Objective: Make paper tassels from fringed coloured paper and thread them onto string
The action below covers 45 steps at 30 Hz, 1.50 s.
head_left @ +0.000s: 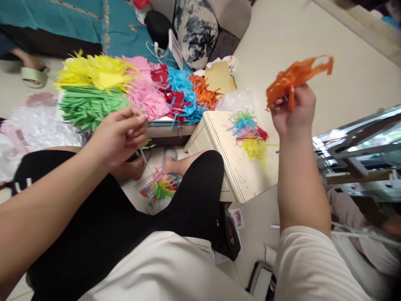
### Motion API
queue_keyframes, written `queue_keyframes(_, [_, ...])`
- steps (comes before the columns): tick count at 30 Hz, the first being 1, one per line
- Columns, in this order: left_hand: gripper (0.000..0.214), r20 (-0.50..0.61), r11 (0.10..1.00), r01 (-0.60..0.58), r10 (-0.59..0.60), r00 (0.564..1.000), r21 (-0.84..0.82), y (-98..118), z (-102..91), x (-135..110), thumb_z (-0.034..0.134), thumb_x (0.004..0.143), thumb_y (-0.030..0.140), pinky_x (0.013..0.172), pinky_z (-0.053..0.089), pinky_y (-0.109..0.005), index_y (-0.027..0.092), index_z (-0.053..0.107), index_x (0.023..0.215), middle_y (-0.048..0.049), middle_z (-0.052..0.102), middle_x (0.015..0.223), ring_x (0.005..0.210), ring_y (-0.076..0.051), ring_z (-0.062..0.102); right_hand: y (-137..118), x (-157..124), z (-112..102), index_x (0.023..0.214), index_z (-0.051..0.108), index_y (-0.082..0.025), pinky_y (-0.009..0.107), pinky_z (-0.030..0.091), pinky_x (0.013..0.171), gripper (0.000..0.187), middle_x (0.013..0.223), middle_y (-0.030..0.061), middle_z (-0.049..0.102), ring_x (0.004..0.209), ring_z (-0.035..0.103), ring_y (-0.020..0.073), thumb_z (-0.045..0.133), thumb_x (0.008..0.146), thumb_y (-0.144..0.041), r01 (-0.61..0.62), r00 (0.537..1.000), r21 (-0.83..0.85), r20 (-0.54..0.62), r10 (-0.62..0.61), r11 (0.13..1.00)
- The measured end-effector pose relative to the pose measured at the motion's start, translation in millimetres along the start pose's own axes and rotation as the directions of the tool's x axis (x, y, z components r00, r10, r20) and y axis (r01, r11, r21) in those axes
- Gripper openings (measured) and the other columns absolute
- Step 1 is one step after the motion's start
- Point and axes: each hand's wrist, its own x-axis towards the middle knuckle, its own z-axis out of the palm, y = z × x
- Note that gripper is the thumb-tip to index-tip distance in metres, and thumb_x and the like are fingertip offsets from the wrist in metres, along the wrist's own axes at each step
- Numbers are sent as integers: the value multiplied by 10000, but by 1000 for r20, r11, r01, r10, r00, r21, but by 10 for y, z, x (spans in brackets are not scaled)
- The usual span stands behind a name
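Raised at the right, my right hand (294,110) is closed around orange fringed strips (293,79), slightly blurred. My left hand (123,133) is held above my lap with its fingers curled and pinched; a tiny pale bit shows at the fingertips, too small to name. Beyond it lie piles of fringed strips: yellow (94,71), green (90,104), pink (145,94), blue (184,90) and orange (205,90). On the cream cabinet (225,167) sits a multicoloured fringed bundle (249,133), below and left of my right hand.
Another multicoloured bundle (164,184) lies low between my knees. Clear plastic (46,125) is bunched at the left, and a clear bag (236,100) lies behind the cabinet. A metal frame (357,154) stands at the right. Someone's sandalled foot (34,71) shows upper left.
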Motion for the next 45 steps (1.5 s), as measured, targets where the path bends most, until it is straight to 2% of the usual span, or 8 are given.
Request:
queue_keyframes(8, [487,117,927,-302,282,952,223,-19,-74,21,1015,802,590,479,307,-257,214,709,861,-34,640,823,547,-84,425,-866,-555,1977,743,613,-206,216,352,503,473,600,-37,498,528,484,77,922,967,-485,-52,914,324,397,-86,945])
queue_keyframes(14, [392,372,531,-584,458,808,614,-1,-188,-32,863,967,590,803,578,-357,213,766,923,-181,682,1398,1112,-283,714,-752,-852,2978,589,591,-208,245,249,458,435,467,-34,476,439,381,77,863,879,-385,-265,764,231,643,57,936])
queue_keyframes(17, [266,449,396,-617,441,777,680,-39,-280,32,782,1021,468,930,585,-406,223,737,930,-167,725,1321,1167,-304,721,-608,-1023,3263,582,582,-212,251,239,465,455,489,-32,498,450,370,76,876,828,-459,-375,726,276,681,95,885])
queue_keyframes(23, [158,450,372,-617,445,774,693,-116,-352,132,757,1002,316,756,493,-330,205,726,895,-60,707,847,775,-190,632,-405,-1294,3376,670,614,-226,252,258,455,470,526,-45,520,456,388,85,917,771,-572,-439,700,352,711,69,827])
queue_keyframes(29, [390,87,680,-415,461,883,604,-170,-338,172,912,922,553,619,402,-291,176,822,885,-47,730,778,635,-127,551,-386,-1312,3237,902,726,-260,272,294,510,310,581,-65,532,505,402,110,899,775,-483,-291,910,566,412,41,771])
queue_keyframes(35, [570,-119,866,-247,327,938,435,-191,-415,279,1058,687,685,592,426,-270,175,850,833,-19,695,677,612,-118,565,-476,-1428,3219,851,743,-255,320,446,637,420,753,1,647,662,554,157,985,810,-595,-173,914,646,387,-124,743])
queue_keyframes(40, [561,-92,883,-244,304,948,401,-210,-417,283,1112,596,644,586,369,-239,176,885,807,-28,733,757,612,-74,506,-557,-1515,3306,938,774,-259,360,595,838,603,916,29,732,884,680,212,1044,697,-742,-166,910,652,391,-140,739])
queue_keyframes(45, [496,-30,770,-347,428,903,535,-262,-411,274,1072,679,640,670,446,-262,188,886,763,-65,770,869,734,-120,624,-532,-1557,3404,948,812,-273,304,485,599,602,868,2,735,659,551,139,1080,639,-715,-307,907,695,420,-20,650])
